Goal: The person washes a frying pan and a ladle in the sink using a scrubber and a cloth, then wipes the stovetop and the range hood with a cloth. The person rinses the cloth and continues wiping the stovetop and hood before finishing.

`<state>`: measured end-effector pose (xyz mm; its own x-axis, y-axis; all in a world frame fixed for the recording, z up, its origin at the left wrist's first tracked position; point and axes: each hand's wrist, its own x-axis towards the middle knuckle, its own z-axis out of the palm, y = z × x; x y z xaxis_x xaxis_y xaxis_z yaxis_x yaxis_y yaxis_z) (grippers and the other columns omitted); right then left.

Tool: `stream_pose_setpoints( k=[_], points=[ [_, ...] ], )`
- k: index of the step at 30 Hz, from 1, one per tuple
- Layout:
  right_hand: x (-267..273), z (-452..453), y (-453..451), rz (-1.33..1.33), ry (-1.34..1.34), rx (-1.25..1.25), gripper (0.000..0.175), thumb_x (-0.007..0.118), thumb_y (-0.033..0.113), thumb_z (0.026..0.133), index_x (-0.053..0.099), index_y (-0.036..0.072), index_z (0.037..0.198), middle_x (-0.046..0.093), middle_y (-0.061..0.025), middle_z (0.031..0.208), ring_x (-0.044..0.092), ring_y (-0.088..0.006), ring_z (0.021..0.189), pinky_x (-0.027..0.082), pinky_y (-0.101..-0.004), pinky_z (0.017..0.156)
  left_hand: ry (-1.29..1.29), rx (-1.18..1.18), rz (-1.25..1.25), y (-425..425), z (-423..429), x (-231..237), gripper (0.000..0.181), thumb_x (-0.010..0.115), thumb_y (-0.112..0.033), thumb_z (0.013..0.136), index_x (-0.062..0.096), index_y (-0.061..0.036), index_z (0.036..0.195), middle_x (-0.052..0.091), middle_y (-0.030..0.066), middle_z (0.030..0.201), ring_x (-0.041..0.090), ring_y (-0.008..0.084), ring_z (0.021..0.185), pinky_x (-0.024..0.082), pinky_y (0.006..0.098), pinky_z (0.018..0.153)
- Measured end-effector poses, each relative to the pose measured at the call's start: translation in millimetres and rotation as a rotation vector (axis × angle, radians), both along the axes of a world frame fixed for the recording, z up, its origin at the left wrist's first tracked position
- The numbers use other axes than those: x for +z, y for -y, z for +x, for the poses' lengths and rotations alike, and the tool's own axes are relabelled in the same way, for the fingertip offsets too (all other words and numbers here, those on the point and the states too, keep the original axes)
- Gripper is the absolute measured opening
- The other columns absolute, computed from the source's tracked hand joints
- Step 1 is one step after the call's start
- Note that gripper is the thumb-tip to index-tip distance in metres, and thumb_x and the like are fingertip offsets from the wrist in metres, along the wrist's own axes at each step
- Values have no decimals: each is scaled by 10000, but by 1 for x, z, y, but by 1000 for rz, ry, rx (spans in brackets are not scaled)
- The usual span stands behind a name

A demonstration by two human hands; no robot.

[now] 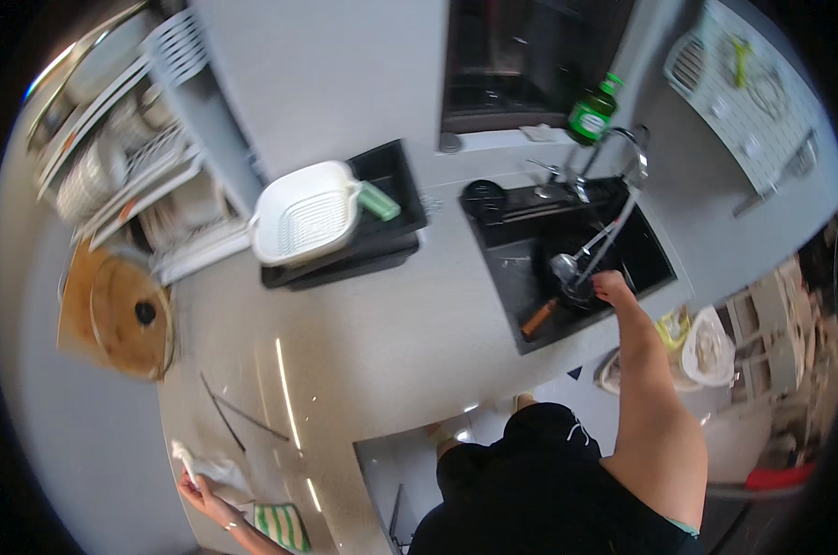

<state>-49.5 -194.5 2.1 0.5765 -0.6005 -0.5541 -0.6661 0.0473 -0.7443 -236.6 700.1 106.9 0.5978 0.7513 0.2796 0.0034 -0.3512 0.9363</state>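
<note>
My right hand (609, 286) is over the near right part of the black sink (509, 277), fingers curled; what they grip is hidden. Beside it in the sink lie a metal ladle (564, 265) and a dark pan with a wooden handle (540, 318). A pale streak runs down from the tap (641, 163); I cannot tell whether it is water or a utensil's handle. Far to the left, my left hand (205, 498) holds a crumpled white cloth (224, 479) at the counter. A green-striped cloth (282, 525) and two dark chopsticks (226, 409) lie near it.
A white basket (308, 211) stands on a black tray (405, 187) with a green-handled item (378, 201). A dish rack (162, 159) and a wooden board (85, 305) line the left. A green bottle (591, 114) is behind the tap. A lined bin (709, 350) stands on the floor.
</note>
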Motion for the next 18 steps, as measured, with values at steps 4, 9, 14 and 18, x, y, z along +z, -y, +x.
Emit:
stream_pose_setpoints(
  k=[4, 9, 14, 18],
  points=[
    [-6, 3, 11, 115, 139, -198, 104, 583, 112, 791, 532, 88, 704, 465, -13, 582, 442, -130, 475, 335, -283, 412, 226, -526, -380, 143, 94, 50, 193, 499, -13, 805, 451, -39, 990, 501, 71, 1006, 473, 153, 923, 378, 285, 854],
    [-23, 32, 74, 11, 120, 40, 67, 500, 115, 838, 565, 103, 842, 563, -28, 725, 530, -139, 626, 454, -283, 573, 138, -980, -753, 369, 192, 52, 185, 529, -13, 784, 467, -62, 951, 496, 24, 879, 490, 129, 857, 405, 278, 802],
    [-39, 76, 110, 331, 278, 217, 141, 496, 126, 855, 589, 74, 947, 583, -45, 778, 536, -140, 628, 459, -274, 581, -106, -1189, -918, 616, 247, 1, 175, 518, -2, 782, 480, -98, 923, 503, -1, 851, 498, 119, 830, 414, 263, 742],
    [-41, 75, 125, 886, 140, 311, 427, 523, 443, 868, 553, 79, 1089, 590, -75, 1016, 567, -195, 891, 457, -351, 814, -245, -1272, -940, 768, 264, -60, 149, 508, 15, 772, 478, -101, 860, 506, -10, 836, 488, 110, 806, 398, 249, 735]
  ],
)
